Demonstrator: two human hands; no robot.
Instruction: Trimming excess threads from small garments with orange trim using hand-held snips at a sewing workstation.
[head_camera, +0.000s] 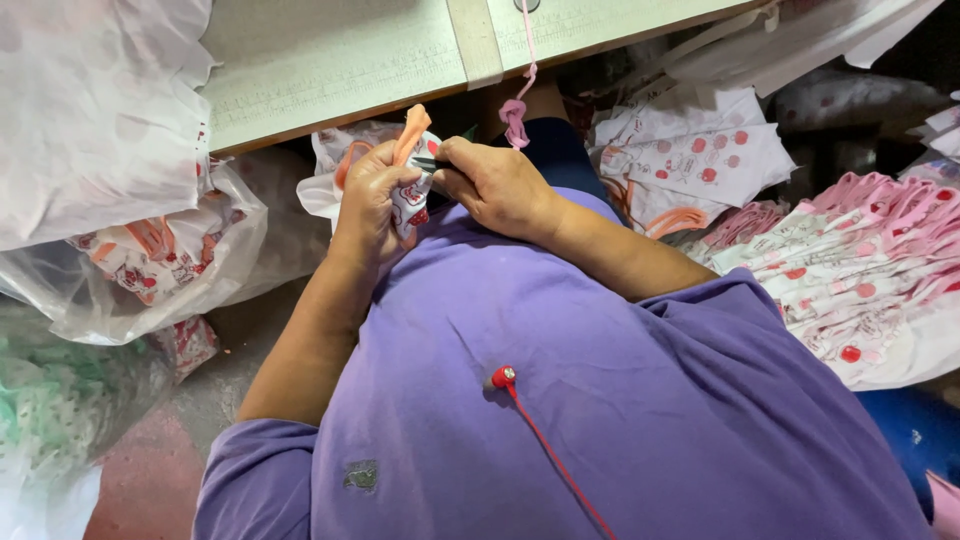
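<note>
My left hand grips a small white fabric piece printed with red shapes and edged in orange trim, held in front of my purple shirt. My right hand is closed on a small dark metal tool, probably thread snips, whose tip touches the fabric next to the orange trim. The two hands meet just below the edge of the pale worktable.
A pink strip hangs from the table edge. Clear plastic bags of printed pieces lie at the left. Stacks of white, red-printed, pink-edged pieces fill the right. A red earphone cable runs down my shirt.
</note>
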